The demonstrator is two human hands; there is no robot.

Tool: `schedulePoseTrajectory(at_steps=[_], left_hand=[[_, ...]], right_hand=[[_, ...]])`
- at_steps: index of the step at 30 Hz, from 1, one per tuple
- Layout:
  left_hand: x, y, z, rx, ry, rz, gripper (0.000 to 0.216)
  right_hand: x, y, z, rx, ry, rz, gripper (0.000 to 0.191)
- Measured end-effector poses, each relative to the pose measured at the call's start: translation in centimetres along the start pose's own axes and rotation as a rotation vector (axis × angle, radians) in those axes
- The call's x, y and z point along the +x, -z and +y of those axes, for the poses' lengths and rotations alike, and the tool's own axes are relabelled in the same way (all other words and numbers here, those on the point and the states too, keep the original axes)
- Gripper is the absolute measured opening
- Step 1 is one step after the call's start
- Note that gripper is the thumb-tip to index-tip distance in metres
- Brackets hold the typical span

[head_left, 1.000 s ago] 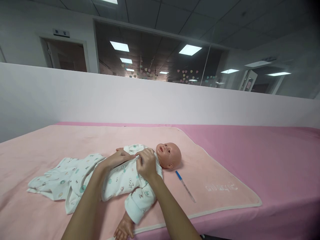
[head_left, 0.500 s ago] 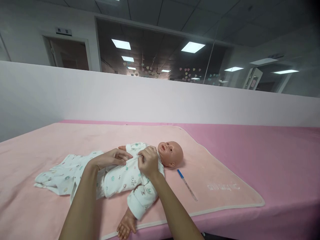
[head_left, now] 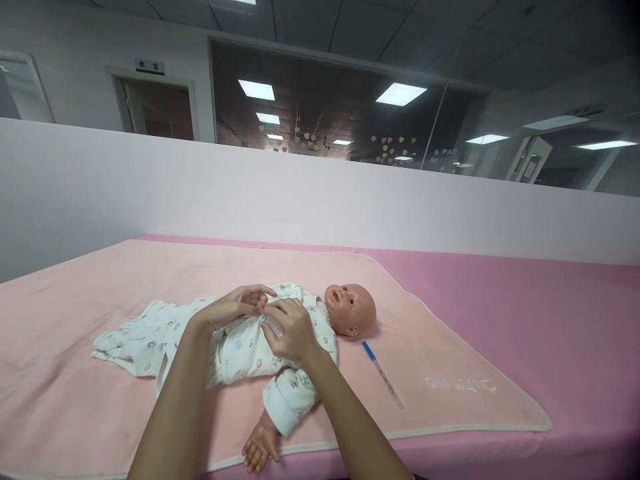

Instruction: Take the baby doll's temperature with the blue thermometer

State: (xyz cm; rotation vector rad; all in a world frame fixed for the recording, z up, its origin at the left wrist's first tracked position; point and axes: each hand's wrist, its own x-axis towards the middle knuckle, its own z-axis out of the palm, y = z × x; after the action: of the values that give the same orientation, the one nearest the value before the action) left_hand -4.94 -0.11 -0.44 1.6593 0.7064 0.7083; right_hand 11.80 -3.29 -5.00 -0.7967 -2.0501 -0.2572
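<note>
A baby doll lies on its back on a peach blanket, head to the right. It wears a white printed romper. My left hand and my right hand meet over the doll's chest, fingers pinching the romper's front edges together at a small fastener. One bare doll hand sticks out of a sleeve near the blanket's front edge. The romper's empty legs trail off to the left.
A thin blue-capped pen-like stick lies on the blanket right of the doll. The blanket covers a pink table surface. A low white partition runs along the back, with glass walls and doors beyond.
Both hands have shifted a little lower down the doll's chest, from near the collar to mid-chest. The view has drifted left, so the doll sits further right in the frame.
</note>
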Motion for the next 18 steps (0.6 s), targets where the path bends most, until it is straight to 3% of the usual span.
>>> schedulePoseTrajectory(at_steps=[5, 18], left_hand=[[0.2, -0.04, 0.0, -0.093, 0.005, 0.032, 0.034], [0.28, -0.33, 0.08, -0.065, -0.01, 0.075, 0.036]], right_hand=[[-0.13, -0.41, 0.23, -0.039, 0.012, 0.001, 0.018], [-0.13, -0.67, 0.31, -0.025, -0.015, -0.01, 0.015]])
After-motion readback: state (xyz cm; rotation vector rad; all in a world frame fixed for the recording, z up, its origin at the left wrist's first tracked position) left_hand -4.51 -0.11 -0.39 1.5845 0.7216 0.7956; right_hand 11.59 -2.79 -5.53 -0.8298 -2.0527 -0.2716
